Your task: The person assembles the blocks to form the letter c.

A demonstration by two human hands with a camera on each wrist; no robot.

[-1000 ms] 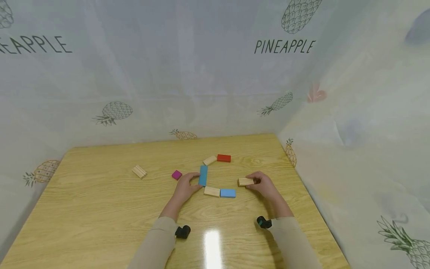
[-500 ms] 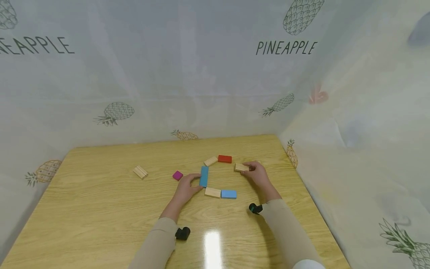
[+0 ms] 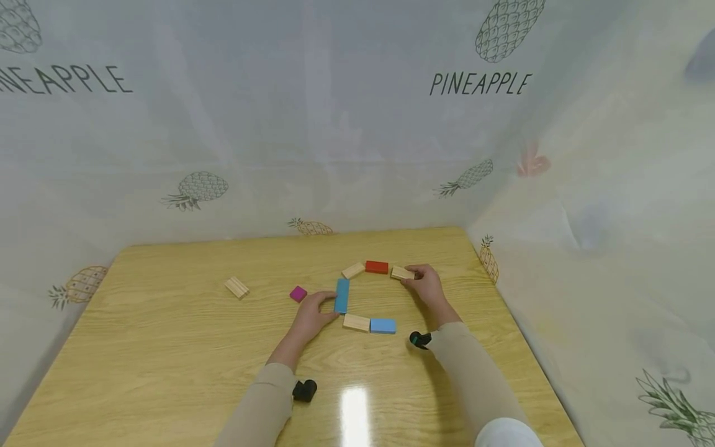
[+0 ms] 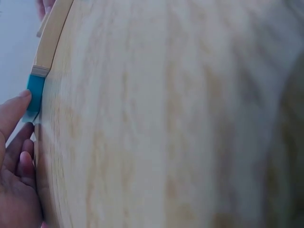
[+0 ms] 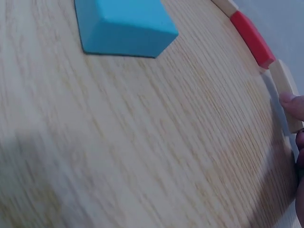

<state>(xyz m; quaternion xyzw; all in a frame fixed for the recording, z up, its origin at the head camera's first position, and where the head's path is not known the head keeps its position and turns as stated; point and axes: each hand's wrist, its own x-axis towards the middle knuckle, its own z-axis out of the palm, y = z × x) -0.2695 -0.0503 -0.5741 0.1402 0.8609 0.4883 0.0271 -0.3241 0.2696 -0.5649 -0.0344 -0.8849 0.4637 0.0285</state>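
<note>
In the head view my right hand (image 3: 427, 285) pinches a plain wooden block (image 3: 402, 273) just right of a red block (image 3: 377, 267); thumb on the block's near side in the right wrist view. Its far end sits close to the red block. My left hand (image 3: 313, 316) holds a long teal-blue block (image 3: 342, 296) from the left, thumb at its near end and a finger near its far end. A second plain block (image 3: 354, 270) lies between the teal and red ones. Near the teal block's front end, another plain block (image 3: 356, 323) adjoins a light-blue block (image 3: 383, 326).
A magenta block (image 3: 298, 293) lies left of the teal one. Farther left are plain grooved wooden pieces (image 3: 237, 287), perhaps several side by side. The wooden table (image 3: 167, 347) meets a pineapple-print curtain (image 3: 335, 155) at the back and right.
My right hand has carried the plain block away from me and slightly left, from the right of the light-blue block to beside the red one. My left hand stays at the teal block.
</note>
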